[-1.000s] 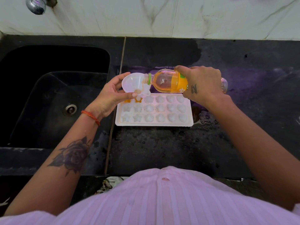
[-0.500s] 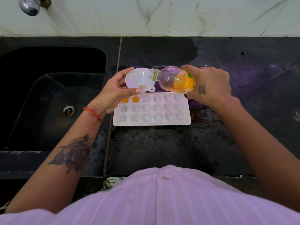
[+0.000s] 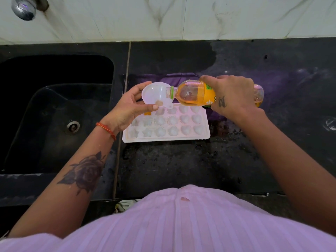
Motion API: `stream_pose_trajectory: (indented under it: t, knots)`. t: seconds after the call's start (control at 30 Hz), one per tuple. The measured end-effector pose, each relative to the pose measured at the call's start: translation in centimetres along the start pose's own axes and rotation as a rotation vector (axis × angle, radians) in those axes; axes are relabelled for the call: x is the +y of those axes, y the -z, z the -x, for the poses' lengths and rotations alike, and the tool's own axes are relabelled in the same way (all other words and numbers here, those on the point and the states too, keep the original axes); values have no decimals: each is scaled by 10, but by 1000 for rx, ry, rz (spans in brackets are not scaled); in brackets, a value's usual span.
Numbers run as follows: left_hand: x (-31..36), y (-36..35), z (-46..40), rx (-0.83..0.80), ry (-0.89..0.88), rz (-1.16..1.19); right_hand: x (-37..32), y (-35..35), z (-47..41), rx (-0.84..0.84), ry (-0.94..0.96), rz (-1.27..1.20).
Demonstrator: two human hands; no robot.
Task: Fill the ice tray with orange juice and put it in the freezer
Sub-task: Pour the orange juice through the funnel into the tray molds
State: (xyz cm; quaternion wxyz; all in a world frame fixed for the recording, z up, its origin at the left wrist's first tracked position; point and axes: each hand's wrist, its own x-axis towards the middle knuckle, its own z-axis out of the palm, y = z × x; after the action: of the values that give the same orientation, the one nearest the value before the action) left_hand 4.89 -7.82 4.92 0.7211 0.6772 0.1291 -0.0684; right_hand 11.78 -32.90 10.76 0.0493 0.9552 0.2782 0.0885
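Note:
A white ice tray (image 3: 166,138) with star, flower and heart moulds lies on the black counter. My left hand (image 3: 127,108) holds a white funnel (image 3: 156,94) over the tray's far left cells; a bit of orange shows under my fingers there. My right hand (image 3: 231,96) grips an orange juice bottle (image 3: 192,93) lying nearly level, with its open mouth over the funnel's rim. Juice fills the lower side of the bottle and a little sits at the funnel's hole.
A black sink (image 3: 54,113) with a drain lies left of the tray. A chrome tap (image 3: 24,8) sticks out of the marble wall at the top left. The black counter (image 3: 181,170) is wet around the tray, and a purple cloth (image 3: 160,78) lies behind it.
The bottle tipped up half a second ago and is tilted down toward the funnel again. The funnel has moved slightly right along the tray's far row, past the filled star cells.

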Motion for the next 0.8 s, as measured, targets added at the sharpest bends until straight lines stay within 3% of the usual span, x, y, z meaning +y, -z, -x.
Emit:
stream_pose_trajectory:
  t: [0.8]
  knots:
    - [5, 2, 2, 9, -8, 5, -2, 4, 1, -57, -77, -136]
